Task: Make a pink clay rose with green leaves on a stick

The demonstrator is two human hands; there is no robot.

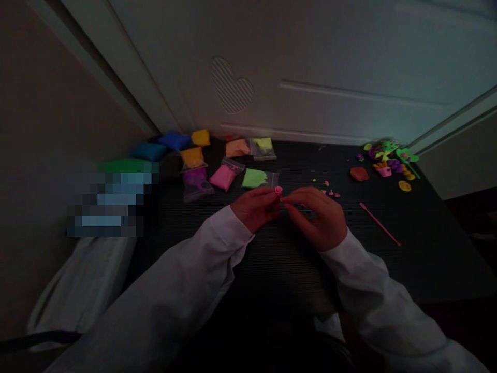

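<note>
My left hand [258,207] pinches a small pink clay piece [278,190], cup- or flower-shaped, between thumb and fingers. Close against it, my right hand [319,215] has its thumb and fingertips pressed together just under the pink piece. What sits between those right fingertips is too small and dark to make out. Past the right hand, several tiny pink and green clay bits [331,194] lie on the dark table [272,259]. A thin pink modelling stick [379,224] rests further right.
Bags of coloured clay line the back left, among them a green bag [254,178], a pink bag [223,177] and a purple bag [197,181]. At the back right are clay flowers [406,155] and a reddish-brown lump [359,173]. A white panel [330,62] rises behind the table.
</note>
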